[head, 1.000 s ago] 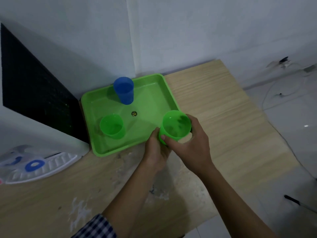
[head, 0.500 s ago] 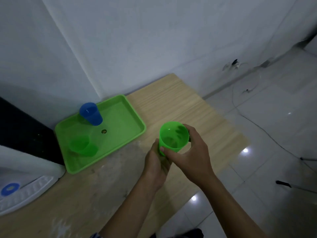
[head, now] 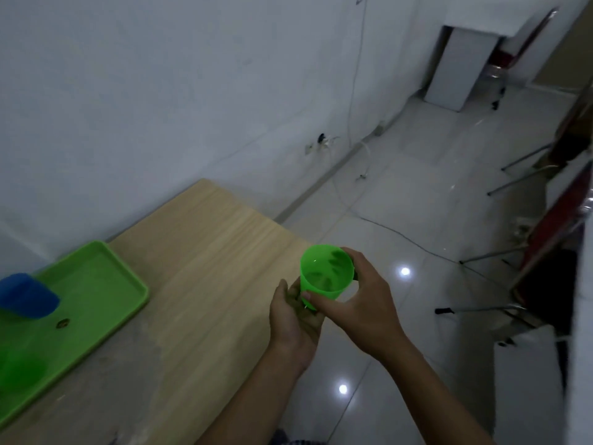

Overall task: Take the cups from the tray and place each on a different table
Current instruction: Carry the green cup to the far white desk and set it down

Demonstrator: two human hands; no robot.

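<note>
I hold a green cup [head: 325,271] upright with both hands, past the right edge of the wooden table [head: 208,252], over the floor. My right hand [head: 362,306] wraps its side with the thumb in front. My left hand [head: 293,319] cups its base from below. The green tray [head: 96,284] lies at the far left of the table. On it stand a blue cup [head: 27,297] and another green cup [head: 19,370], the latter blurred and cut by the frame edge.
A white wall runs behind the table, with a socket [head: 321,139] and cables trailing onto the tiled floor [head: 417,203]. A red-topped table with metal legs [head: 545,239] stands to the right. A white cabinet [head: 459,59] stands far back.
The view has swung right, away from the tray. Both hands have carried the green cup off the table's edge and out over the floor.
</note>
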